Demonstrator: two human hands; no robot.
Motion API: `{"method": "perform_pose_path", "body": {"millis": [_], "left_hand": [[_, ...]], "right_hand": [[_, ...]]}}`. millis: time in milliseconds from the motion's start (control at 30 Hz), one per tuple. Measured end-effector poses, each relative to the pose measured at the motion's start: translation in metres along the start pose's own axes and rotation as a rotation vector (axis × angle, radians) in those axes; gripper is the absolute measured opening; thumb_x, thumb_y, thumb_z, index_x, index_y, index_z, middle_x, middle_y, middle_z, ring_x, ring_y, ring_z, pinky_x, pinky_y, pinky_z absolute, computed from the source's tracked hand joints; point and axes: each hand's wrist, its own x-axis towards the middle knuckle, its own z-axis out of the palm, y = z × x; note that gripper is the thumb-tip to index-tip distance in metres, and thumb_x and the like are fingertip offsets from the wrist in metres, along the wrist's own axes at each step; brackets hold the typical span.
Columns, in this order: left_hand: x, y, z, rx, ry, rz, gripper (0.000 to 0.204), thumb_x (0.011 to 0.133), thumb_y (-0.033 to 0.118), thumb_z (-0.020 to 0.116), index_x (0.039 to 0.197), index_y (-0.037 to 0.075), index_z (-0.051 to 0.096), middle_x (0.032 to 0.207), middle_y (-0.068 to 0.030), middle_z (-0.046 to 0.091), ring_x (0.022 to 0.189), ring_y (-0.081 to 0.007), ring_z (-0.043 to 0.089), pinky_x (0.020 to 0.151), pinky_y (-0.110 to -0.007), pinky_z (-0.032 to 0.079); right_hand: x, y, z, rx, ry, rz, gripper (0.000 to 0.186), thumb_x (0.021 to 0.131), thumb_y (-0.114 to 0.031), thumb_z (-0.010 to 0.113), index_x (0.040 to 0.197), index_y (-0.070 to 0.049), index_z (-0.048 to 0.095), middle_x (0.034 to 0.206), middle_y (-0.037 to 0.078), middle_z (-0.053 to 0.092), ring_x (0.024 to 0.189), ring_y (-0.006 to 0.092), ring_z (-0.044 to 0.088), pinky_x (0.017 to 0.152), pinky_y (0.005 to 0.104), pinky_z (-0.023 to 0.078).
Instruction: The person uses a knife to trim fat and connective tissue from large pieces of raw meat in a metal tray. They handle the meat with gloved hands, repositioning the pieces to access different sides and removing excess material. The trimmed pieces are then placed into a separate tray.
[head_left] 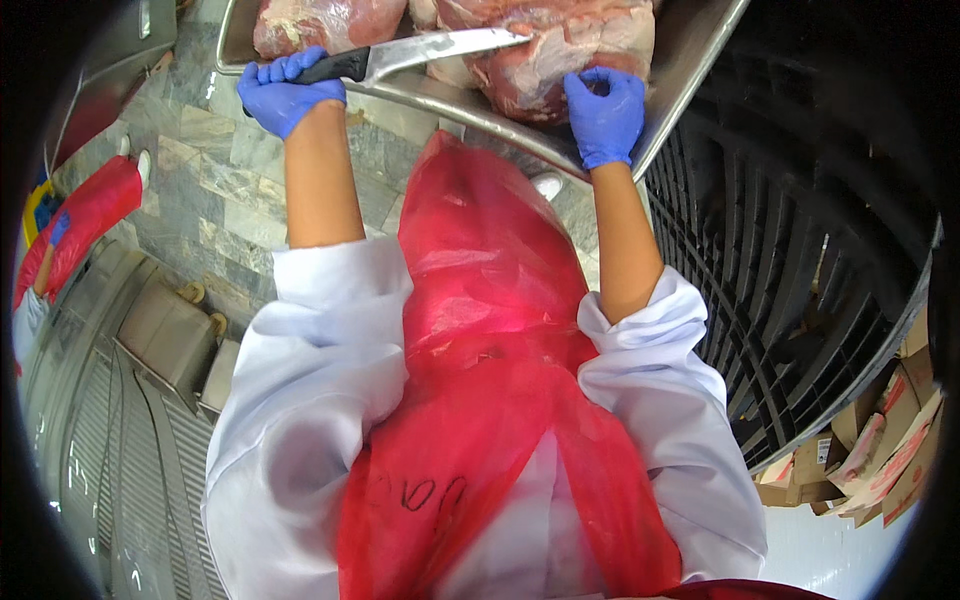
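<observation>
My left hand (288, 96), in a blue glove, is closed round the black handle of a knife (432, 50). The long curved blade points right, its tip against a large piece of raw meat (568, 52). At the near right side of that meat my right hand (610, 118), gloved in blue too, has thumb and fingers curled in a pinch at its edge; the fingertips are partly hidden. Both cuts lie in a metal tray (462, 118), the second piece of raw meat (325, 22) beyond my left hand.
A black plastic grid (790, 270) stands right of the tray, with cardboard boxes (850, 450) below it. Steel equipment (165, 335) is at the left, on a tiled floor (215, 190). Farther left is another person in a red apron (95, 215).
</observation>
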Motion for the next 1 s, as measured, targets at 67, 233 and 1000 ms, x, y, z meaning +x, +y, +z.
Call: {"method": "perform_pose_path", "body": {"millis": [67,233,1000], "left_hand": [[-0.027,-0.010,0.022,0.050,-0.129,0.028,0.037,0.092,0.026,0.043,0.059,0.021,0.027,0.051,0.0042,0.025,0.044,-0.0138,0.026,0.050,-0.032,0.035],[-0.103,-0.028,0.082,0.184,-0.480,0.152,0.043,0.099,0.026,0.042,0.060,0.015,0.027,0.054,0.0018,0.026,0.049,-0.0149,0.029,0.053,-0.033,0.034],[-0.289,0.227,-0.134,0.259,0.239,0.700,0.036,0.099,0.022,0.050,0.065,0.011,0.041,0.060,0.0001,0.038,0.054,-0.0139,0.036,0.058,-0.034,0.038]], "right_hand": [[-0.001,0.003,-0.002,-0.008,0.011,-0.011,0.024,0.067,-0.028,0.076,0.075,-0.007,0.068,0.088,0.015,0.060,0.087,0.0320,0.059,0.082,0.0391,0.049],[0.001,0.002,-0.006,-0.059,-0.015,-0.015,0.023,0.069,-0.028,0.074,0.075,-0.006,0.067,0.089,0.016,0.061,0.087,0.0324,0.060,0.083,0.0389,0.049],[-0.032,-0.079,0.015,-0.280,-0.559,-0.222,0.062,0.078,-0.046,0.068,0.120,0.000,0.061,0.147,0.024,0.036,0.119,0.0404,0.053,0.102,0.0441,0.042]]}}
